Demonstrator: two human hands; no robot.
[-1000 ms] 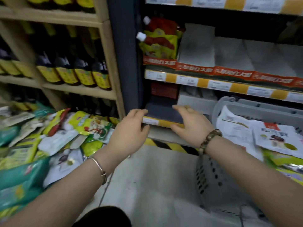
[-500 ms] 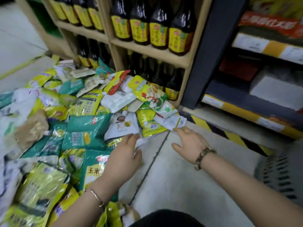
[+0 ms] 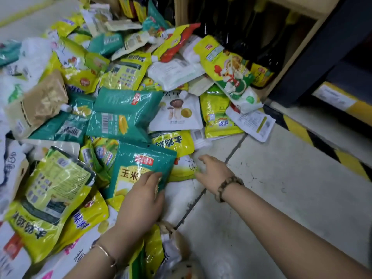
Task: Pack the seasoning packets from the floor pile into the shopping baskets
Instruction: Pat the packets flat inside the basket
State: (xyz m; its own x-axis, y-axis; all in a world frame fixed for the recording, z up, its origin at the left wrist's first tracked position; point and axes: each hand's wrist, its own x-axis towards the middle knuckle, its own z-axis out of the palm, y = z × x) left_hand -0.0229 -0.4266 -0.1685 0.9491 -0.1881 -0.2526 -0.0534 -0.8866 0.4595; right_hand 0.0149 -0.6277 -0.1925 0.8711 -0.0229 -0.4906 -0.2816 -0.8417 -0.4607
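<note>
A big pile of seasoning packets (image 3: 120, 109) in yellow, teal and white covers the floor on the left. My left hand (image 3: 141, 204) lies flat on a teal packet with a yellow label (image 3: 138, 164) at the pile's near edge, fingers fairly straight, thumb along the packet's right edge. My right hand (image 3: 214, 172) reaches to the pile's right edge with spread fingers. Its fingertips touch a yellow and white packet (image 3: 184, 168); the fingertips are blurred. No shopping basket is in view.
Grey floor tiles (image 3: 271, 198) lie to the right of the pile. A wooden shelf with dark bottles (image 3: 231, 27) stands behind it. A dark shelf base (image 3: 322, 57) with yellow and black hazard tape (image 3: 314, 141) runs along the right.
The view has swung from the shelf and grey basket down left onto the pile. Both hands have come down to the pile's near edge, the left now on the teal packet.
</note>
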